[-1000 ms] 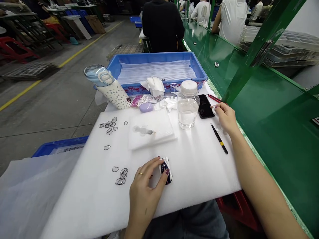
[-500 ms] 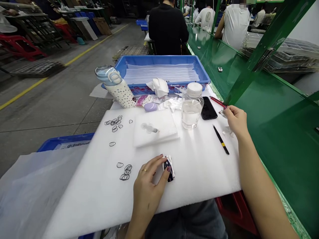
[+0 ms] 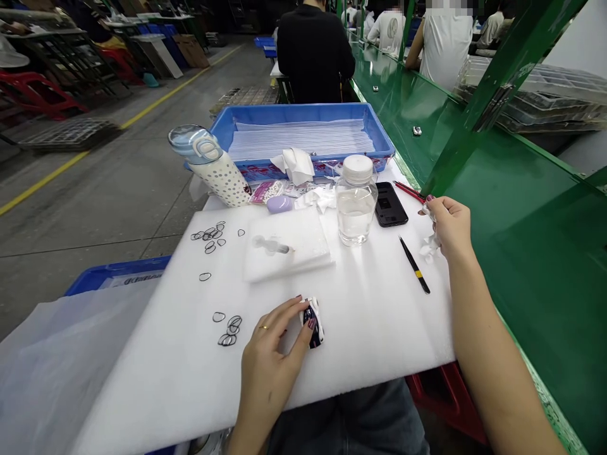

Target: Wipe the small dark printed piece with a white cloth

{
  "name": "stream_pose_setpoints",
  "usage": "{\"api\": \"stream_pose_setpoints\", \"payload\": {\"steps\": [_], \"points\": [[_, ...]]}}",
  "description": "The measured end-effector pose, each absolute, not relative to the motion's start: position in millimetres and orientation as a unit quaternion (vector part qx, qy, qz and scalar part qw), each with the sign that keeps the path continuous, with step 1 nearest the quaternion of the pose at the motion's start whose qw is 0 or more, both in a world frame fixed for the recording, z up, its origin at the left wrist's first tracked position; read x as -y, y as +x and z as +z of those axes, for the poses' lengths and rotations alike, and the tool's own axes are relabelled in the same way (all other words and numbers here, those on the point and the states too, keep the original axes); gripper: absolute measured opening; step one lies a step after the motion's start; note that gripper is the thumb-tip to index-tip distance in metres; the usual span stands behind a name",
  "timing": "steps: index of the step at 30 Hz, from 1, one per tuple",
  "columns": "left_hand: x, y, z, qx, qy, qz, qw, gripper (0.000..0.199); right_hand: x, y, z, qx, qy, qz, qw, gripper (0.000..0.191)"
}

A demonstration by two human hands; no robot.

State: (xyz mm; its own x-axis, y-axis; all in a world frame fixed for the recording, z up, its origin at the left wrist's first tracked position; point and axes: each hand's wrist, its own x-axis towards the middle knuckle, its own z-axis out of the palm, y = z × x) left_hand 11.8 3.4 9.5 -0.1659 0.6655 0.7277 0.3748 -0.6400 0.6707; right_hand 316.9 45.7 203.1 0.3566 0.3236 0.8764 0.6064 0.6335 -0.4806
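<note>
A small glossy dark-and-white oblong piece [image 3: 315, 336] is held on the white foam-topped bench [image 3: 374, 335] by the nearer left hand [image 3: 270, 351], at its right, long axis running away from the body; crumpled white tissue [image 3: 428, 213] is pinched by the farther right hand [image 3: 453, 225]

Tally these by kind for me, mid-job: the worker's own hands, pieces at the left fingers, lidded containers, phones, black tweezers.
Own hands: 2 (left hand, right hand)
Dark-and-white piece: 1
Lidded containers: 2 (clear jar, spotted bottle)
Phone: 1
Black tweezers: 1
Total: 7
</note>
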Motion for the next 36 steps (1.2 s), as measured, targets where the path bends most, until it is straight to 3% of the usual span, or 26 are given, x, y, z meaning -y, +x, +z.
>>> {"api": "stream_pose_setpoints", "payload": {"steps": [13, 20, 26, 36], "points": [[-3.6, 11.1, 7.9, -0.410, 0.641, 0.643, 0.092, 0.025, -42.8, 316.7, 202.9, 0.566, -0.414, -0.125, 0.702, 0.024], [-3.6, 11.6, 4.2, -0.410, 0.645, 0.640, 0.075, 0.026, -51.1, 313.9, 201.0, 0.572, -0.413, -0.066, 0.706, 0.020], [-3.6, 11.0, 4.6, -0.403, 0.641, 0.646, 0.096, 0.025, -59.3, 310.5, 196.2, 0.589, -0.455, -0.096, 0.660, 0.021], [-3.3, 4.4, 5.1, -0.402, 0.654, 0.629, 0.126, 0.025, -57.8, 315.5, 197.4, 0.565, -0.454, -0.102, 0.682, 0.021]]}}
